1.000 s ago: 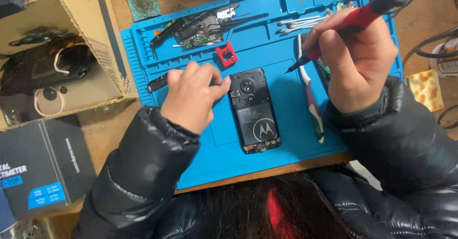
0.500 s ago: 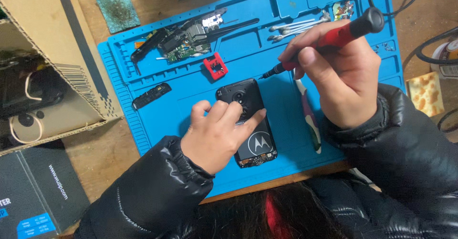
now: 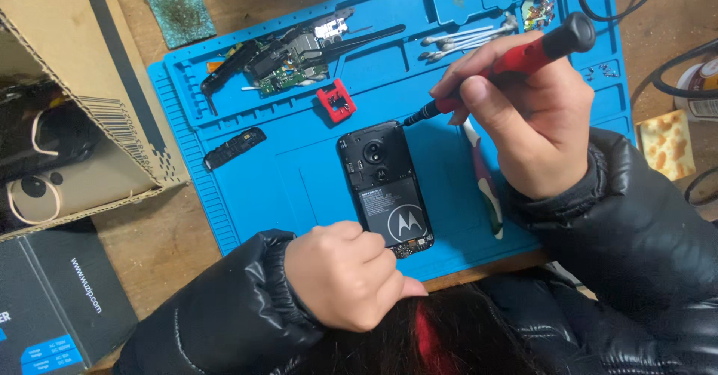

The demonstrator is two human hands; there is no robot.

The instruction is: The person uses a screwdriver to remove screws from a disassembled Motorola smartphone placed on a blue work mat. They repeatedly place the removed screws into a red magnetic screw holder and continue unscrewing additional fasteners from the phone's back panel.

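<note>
Lying face down on the blue mat (image 3: pixel 299 188), the opened phone (image 3: pixel 385 188) sits between both hands: the left hand (image 3: pixel 348 274), clenched and holding nothing, touches its lower end, while the right hand (image 3: pixel 527 113) grasps a red screwdriver (image 3: pixel 516 61), tip near the phone's top right corner

**Even, cool light; sharp centre, softer foreground**

Soft light fills the scene and leaves no hard shadows. The blue mat (image 3: pixel 314 188) at the centre is bright and saturated. A faint shadow lies under the right hand (image 3: pixel 535 121) at two o'clock. The black jacket sleeves (image 3: pixel 643 233) carry dull sheen streaks at four and seven o'clock. The cardboard box (image 3: pixel 67 121) interior at nine o'clock is dark. Hair (image 3: pixel 441 341) at six o'clock is blurred.
</note>
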